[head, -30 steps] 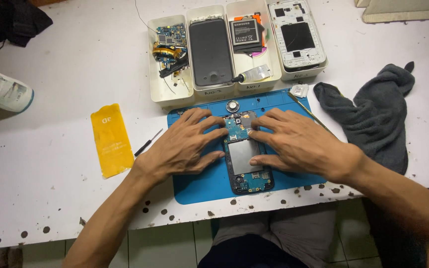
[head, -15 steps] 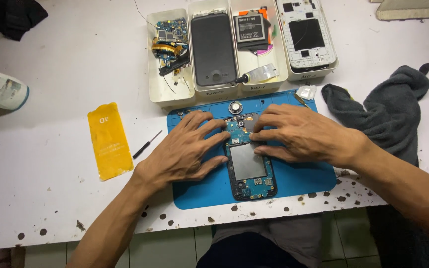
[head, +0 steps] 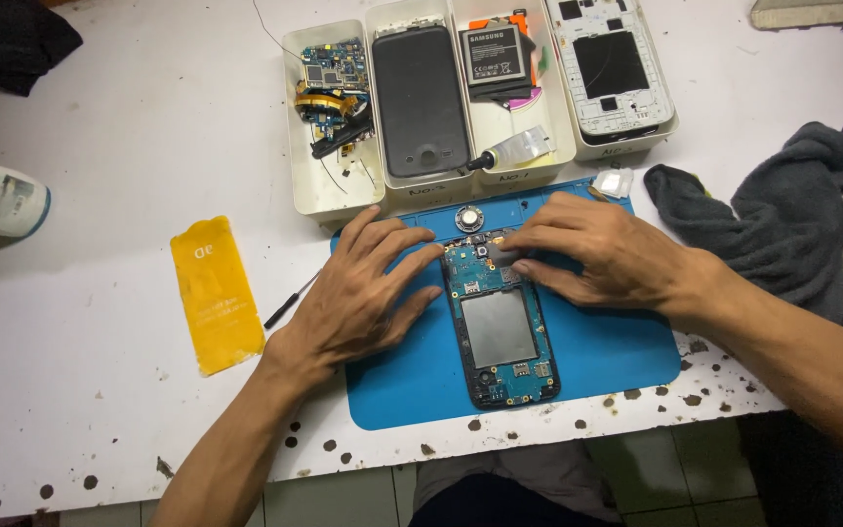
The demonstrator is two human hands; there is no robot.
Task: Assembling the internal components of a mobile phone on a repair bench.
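An opened phone with a bare blue circuit board and a grey metal shield lies lengthwise on a blue work mat. My left hand rests flat on the mat, fingers spread, fingertips touching the phone's upper left edge. My right hand lies on the mat at the phone's upper right, its fingertips pressing on the top of the board. Neither hand grips anything that I can see. A small round metal part sits on the mat just beyond the phone.
Several white trays behind the mat hold circuit boards, a dark phone screen, a battery and a white phone frame. A yellow film and small screwdriver lie left. A grey cloth lies right.
Both hands slid up the phone toward its top end, uncovering the grey shield and lower board. The view shifted slightly.
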